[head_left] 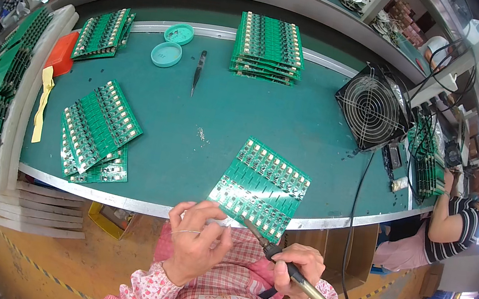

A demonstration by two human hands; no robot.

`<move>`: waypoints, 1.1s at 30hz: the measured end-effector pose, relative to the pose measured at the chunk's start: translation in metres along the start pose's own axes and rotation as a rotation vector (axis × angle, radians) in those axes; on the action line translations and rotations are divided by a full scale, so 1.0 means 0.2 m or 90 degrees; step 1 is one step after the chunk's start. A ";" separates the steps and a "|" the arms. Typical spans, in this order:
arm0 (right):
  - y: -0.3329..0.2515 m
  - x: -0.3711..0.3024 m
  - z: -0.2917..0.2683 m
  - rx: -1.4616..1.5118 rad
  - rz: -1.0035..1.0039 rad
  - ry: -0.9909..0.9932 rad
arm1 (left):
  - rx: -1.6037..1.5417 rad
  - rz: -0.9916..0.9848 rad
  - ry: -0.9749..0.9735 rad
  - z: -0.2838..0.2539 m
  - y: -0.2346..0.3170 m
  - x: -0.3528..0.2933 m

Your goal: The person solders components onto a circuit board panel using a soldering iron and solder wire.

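Note:
A green circuit board (265,181) with rows of small white parts lies at the table's front edge, its near corner jutting over the edge. My right hand (299,267) grips a soldering iron (310,290) by its handle, and the iron's tip is at the board's near edge. Beside the board's left corner, my left hand (194,242) is closed with the fingers pinched. A thin silvery solder wire (186,231) runs across those fingers. Something pale shows at the fingertips, too small to make out.
Circuit board stacks stand at left (101,124), back left (103,32) and back centre (269,46). Tweezers (200,70), a teal round dish (166,55) and a black fan (373,107) sit on the table. The iron's cable (355,208) hangs at right. A co-worker (456,223) sits far right.

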State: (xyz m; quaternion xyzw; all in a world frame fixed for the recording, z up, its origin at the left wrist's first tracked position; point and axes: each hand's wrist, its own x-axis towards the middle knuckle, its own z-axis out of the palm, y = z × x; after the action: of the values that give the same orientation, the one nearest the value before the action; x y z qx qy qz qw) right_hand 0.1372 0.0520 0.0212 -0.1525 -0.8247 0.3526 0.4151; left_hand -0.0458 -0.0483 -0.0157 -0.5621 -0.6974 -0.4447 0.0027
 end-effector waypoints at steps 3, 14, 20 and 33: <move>0.01 -0.01 0.02 -0.004 0.005 -0.003 | 0.019 -0.003 -0.004 0.01 0.00 0.00; 0.00 0.04 0.05 -0.066 -0.055 -0.043 | 0.058 0.002 0.018 0.04 0.01 0.01; 0.01 0.02 0.03 -0.098 -0.083 -0.090 | 0.060 0.001 0.020 0.05 0.00 0.01; 0.01 0.01 0.06 -0.163 -0.145 -0.100 | 0.048 0.007 0.010 0.03 0.00 0.02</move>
State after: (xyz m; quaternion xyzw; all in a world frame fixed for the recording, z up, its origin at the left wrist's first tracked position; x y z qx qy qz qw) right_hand 0.1266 0.0490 0.0158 -0.0820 -0.9047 0.2060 0.3639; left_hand -0.0441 -0.0416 -0.0171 -0.5621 -0.7102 -0.4226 0.0318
